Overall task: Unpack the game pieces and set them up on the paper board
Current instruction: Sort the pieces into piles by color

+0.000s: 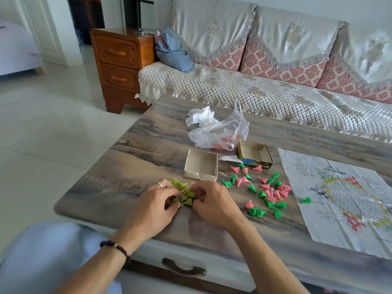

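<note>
Both hands work a clump of olive-green cones [183, 193] on the worktop [131, 166] — left hand [156, 201] and right hand [209, 201] curl around and pinch them. Light, hard, slippery pieces; best pinched at the narrow tip. Rightward, scattered pink and green cones [268, 190], a box [255, 154] with unreadable lettering, then the paper board [339, 194] — its print too small to read.

**Lighting and image quality, head view**

Bright, even daylight; source not visible. Pale sheen on the table [148, 132] beyond the grip. Soft, faint shadows sit directly under both hands, no hard edges. Floor [53, 115] to the left of the grip is washed out. Wide-angle bending at frame edges. Focus acceptable at the grip; corners slightly soft.
</note>
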Available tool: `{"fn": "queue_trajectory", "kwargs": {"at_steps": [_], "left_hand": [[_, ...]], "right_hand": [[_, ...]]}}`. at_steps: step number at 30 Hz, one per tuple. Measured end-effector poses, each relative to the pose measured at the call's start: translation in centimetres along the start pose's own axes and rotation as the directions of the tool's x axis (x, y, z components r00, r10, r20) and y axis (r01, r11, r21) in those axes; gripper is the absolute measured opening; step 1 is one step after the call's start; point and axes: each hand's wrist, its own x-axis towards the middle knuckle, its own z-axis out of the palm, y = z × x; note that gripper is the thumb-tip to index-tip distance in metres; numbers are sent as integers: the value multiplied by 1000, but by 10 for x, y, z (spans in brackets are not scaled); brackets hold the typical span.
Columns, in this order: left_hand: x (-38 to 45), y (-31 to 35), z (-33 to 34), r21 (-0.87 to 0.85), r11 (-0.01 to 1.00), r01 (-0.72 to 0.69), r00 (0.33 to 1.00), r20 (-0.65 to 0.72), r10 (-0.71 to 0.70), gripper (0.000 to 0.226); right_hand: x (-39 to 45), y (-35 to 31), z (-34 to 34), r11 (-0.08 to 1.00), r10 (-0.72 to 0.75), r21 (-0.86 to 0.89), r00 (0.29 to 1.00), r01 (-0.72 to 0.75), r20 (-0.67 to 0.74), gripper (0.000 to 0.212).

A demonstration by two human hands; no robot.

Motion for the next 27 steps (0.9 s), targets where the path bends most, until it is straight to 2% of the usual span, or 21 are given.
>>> {"fn": "queue_trajectory", "kwargs": {"at_steps": [8,15,19,23,25,27], "left_hand": [[3,-3,-2,69,997,-40,999,19,39,19],[8,17,2,83,990,-113,992,-37,117,19],[15,47,27,35,979,-200,979,-19,201,20],[18,81,62,-21,957,-289,954,74,290,26],[20,96,80,-15,942,-335,935,117,334,33],[24,108,95,28,935,-355,926,149,347,40]], "right_hand": [[-1,2,2,1000,-14,26,1000,14,-22,33],[-12,20,-21,998,-48,-38,978,41,-204,28],[-32,50,-45,998,31,-45,947,-48,-319,19],[-59,87,-73,985,150,-10,884,-173,-442,20],[-70,104,-85,969,218,-10,867,-248,-448,25],[-79,119,-92,947,280,-41,880,-319,-384,38]]}}
